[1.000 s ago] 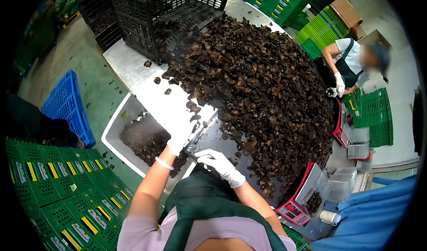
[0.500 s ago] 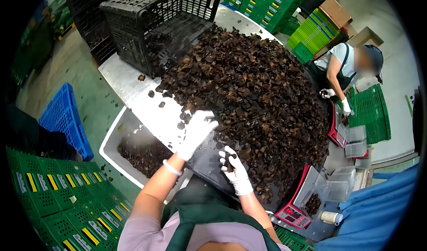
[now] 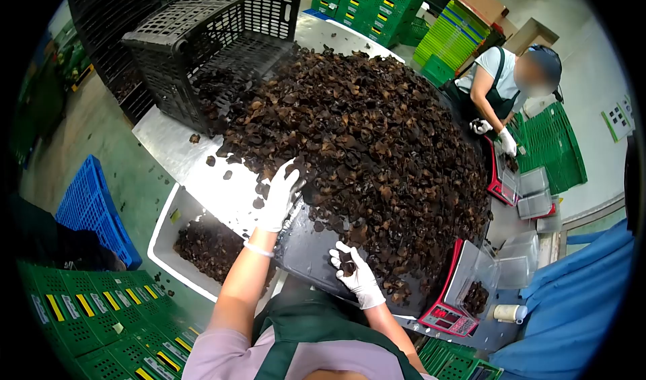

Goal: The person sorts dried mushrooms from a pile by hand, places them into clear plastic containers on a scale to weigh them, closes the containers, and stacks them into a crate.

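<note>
A large heap of dark brown wood ear mushrooms [image 3: 363, 131] covers much of the metal table [image 3: 185, 151]. My left hand [image 3: 279, 198], in a white glove, is at the heap's near left edge. Its fingers are apart and I see nothing held in them. Lower and to the right, my gloved right hand [image 3: 358, 275] is palm up, its fingers curled round a dark wood ear mushroom [image 3: 348, 267]. It is over the dark tray-like surface [image 3: 309, 242] at the table's near edge.
A black crate [image 3: 182, 63] lies tipped at the back left. Below the table's left edge stands a white tub [image 3: 161, 235] with mushrooms. At right are a red scale [image 3: 447, 316], clear boxes [image 3: 517, 262] and a bottle [image 3: 509, 313]. A co-worker [image 3: 494, 87] works at a second scale.
My left hand has moved slightly up and left to the heap's edge, and its fingers now point away from me. My right hand still holds the mushroom. The view has shifted slightly.
</note>
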Demonstrator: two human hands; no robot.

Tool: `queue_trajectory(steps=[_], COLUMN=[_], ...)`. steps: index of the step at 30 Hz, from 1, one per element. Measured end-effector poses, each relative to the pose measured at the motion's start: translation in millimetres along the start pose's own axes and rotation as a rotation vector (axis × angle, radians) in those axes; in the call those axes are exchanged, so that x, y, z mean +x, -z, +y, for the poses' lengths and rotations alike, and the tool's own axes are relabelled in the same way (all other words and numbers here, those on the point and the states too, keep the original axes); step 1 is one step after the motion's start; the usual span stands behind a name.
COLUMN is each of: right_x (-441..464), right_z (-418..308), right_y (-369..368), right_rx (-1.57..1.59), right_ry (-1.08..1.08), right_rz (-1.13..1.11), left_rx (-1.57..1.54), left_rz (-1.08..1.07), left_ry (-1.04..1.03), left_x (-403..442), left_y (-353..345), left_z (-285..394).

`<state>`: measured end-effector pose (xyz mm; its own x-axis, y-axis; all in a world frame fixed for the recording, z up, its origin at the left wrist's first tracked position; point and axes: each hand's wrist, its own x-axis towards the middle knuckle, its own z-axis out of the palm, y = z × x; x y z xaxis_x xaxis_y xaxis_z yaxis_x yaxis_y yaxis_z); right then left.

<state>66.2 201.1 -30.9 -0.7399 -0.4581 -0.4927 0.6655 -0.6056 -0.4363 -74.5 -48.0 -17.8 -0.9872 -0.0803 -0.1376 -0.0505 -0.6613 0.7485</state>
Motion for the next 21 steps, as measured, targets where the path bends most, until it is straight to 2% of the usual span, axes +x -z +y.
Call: queue_trajectory(steps=[2, 4, 7, 10, 11, 13, 16, 17, 18, 19, 21], right_x=[-0.9, 1.8, 7.4, 6.0, 5.5, 14.4, 17.5, 16.5, 16.2, 16.2, 14.0], right_z=[-2.1, -5.8, -12.6, -28.7, -33.2, -34.1, -35.7, -36.4, -36.2, -35.7, -37.8], right_y=[-6.2, -8.2, -22.6, -58.7, -69.1, -71.3, -75.6, -77.9, -78.3, -78.5, -75.3], right_rx=[-0.048, -0.078, -0.247, -0.421, -0.464, -0.548, -0.678, -0.73, -0.724, -0.662, -0.596], right_ry=[-0.021, 0.002, 0.168, 0.297, 0.286, 0.424, 0.538, 0.564, 0.569, 0.549, 0.532], right_rz=[0.106, 0.084, 0.146, 0.123, 0.175, 0.139, 0.184, 0.195, 0.203, 0.23, 0.258], left_rx=[-0.296, -0.527, -0.561, -0.794, -0.81, -0.913, -0.586, -0.506, -0.427, -0.384, -0.167], left_rz=[-0.107, -0.165, -0.207, -0.127, -0.078, -0.072, -0.176, -0.278, -0.373, -0.411, -0.388], left_ry=[0.103, 0.174, 0.223, 0.465, 0.491, 0.528, 0.44, 0.383, 0.318, 0.36, 0.339], left_x=[-12.1, -23.6, -46.8, -59.8, -64.0, -69.1, -78.3, -81.6, -85.7, -87.3, -94.2], left_y=[4.5, 1.5, -13.2, -24.7, -30.9, -38.2, -50.9, -54.2, -61.4, -64.7, -70.5], left_z=[-8.7, -16.4, -20.4, -28.2, -30.2, -35.0, -41.9, -43.4, -40.5, -39.9, -34.1])
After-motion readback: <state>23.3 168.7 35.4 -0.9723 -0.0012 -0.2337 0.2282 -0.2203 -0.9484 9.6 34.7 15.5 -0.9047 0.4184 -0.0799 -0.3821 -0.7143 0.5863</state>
